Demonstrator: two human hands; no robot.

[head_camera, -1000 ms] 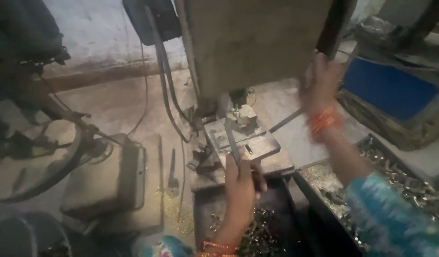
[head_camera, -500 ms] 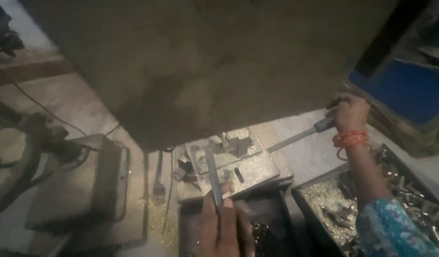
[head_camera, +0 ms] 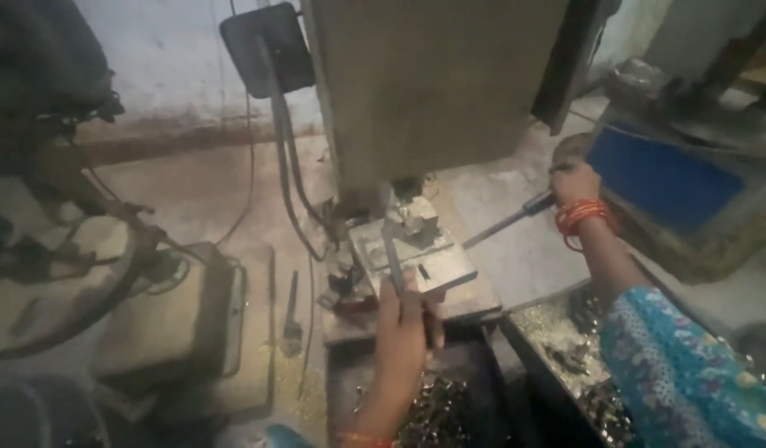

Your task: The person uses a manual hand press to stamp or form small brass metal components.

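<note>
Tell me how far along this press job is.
Done: small metal pieces already lie in the tray on the right and the bin below the plate. In hand: the left hand holds a thin strip on the press plate under the head; the right hand grips the lever. Left: how much strip remains can't be told.
</note>
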